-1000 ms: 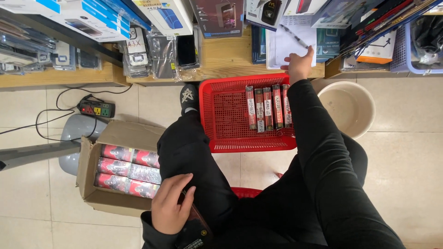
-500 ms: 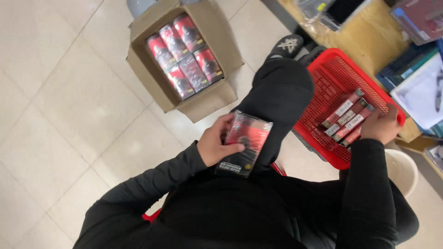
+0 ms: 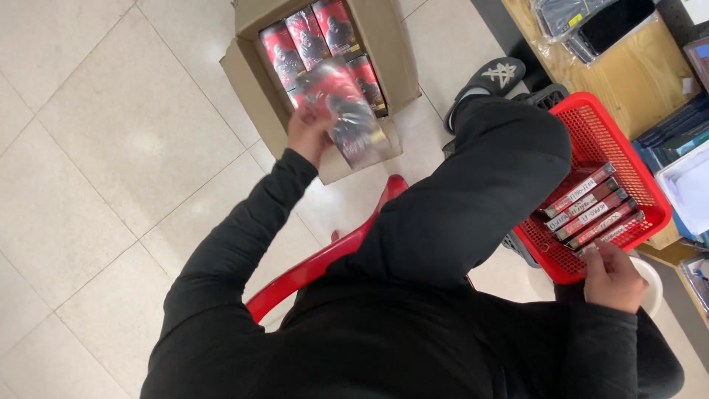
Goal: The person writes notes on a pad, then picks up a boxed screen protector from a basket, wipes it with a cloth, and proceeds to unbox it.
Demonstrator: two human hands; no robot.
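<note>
Floor (image 3: 111, 148): pale tiles; camera view is swung further left than half a second ago, so the open box now sits at top centre.
Person: seated on a red chair (image 3: 325, 258), dark clothing; a raised knee lies between the two hands and blocks a straight path from box to basket.
Cardboard box (image 3: 255, 70): flaps open, set on the floor; rows of red packs (image 3: 310, 33) are stood inside it.
Red basket (image 3: 591, 133): at the right, against a wooden shelf (image 3: 628, 74); several slim red packs (image 3: 591, 207) are lined up in it, label edges upward.
Held pack (image 3: 347, 111): red and dark, blurred by motion; half a second ago it was held over the lap, now it is held out above the near edge of the box.
Left hand (image 3: 310, 129): fingers closed around the lower end of the held pack.
Right hand (image 3: 613, 277): rested at the near rim of the basket, fingers curled, tips touching the end of the nearest slim pack; whether it is pinched cannot be told.
Shoe (image 3: 491, 77): dark, between box and basket.
</note>
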